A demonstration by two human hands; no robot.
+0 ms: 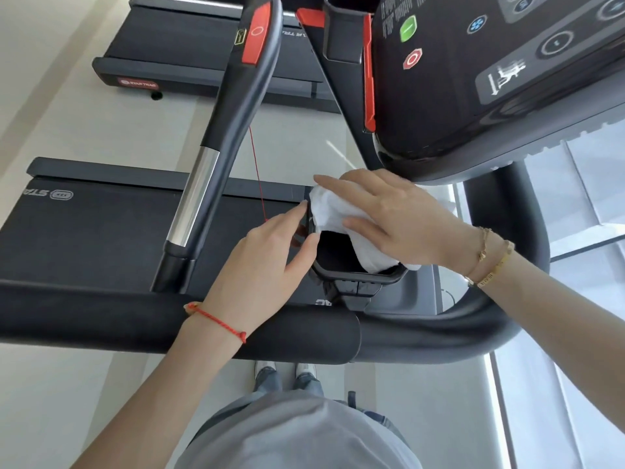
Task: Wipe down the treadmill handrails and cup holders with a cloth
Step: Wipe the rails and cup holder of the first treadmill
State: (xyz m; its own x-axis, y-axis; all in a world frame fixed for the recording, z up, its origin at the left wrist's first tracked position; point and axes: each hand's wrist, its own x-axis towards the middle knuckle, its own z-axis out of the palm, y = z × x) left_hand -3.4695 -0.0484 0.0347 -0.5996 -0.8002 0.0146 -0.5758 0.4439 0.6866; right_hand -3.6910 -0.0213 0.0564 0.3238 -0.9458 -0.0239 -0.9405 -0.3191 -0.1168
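Note:
A black cup holder [358, 275] hangs off the treadmill just above the padded front handrail [135, 319]. A white cloth [333, 211] is draped over its far rim and down into its right side. My right hand [402, 218] lies flat on the cloth, fingers spread, pressing it against the holder. My left hand [267, 265] holds the holder's left wall, thumb and fingers on its rim. A second handrail [216, 137] with a silver section and red top runs up and away to the left.
The console [490, 72] with green and red buttons overhangs at the upper right. A thin red safety cord [257, 177] dangles beside the holder. Treadmill belt [101, 231] lies below; another treadmill [203, 52] sits beyond. A curved grey bar [507, 299] wraps around the right.

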